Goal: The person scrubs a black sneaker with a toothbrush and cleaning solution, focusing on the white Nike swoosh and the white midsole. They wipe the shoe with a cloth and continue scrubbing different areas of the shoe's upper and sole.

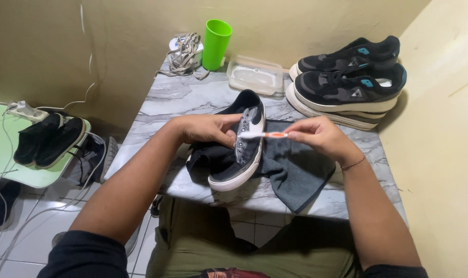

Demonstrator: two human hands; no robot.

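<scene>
Moderate indoor light, warm and yellowish, falling from above and slightly behind the viewer. We see a dark shadow under the table (347,198) edge toward 6 o'clock, and a soft one cast by the pair of sneakers (350,82) on the wall at 3 o'clock. We note mild glare on the marble top and the floor tiles (33,242) at 8 o'clock. Focus is fair throughout; we find slight softness and stretching at the corners.

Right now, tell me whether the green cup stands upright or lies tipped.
Upright: the green cup stands on its base at the table's back edge, open mouth up, beside a bundle of laces.
</scene>
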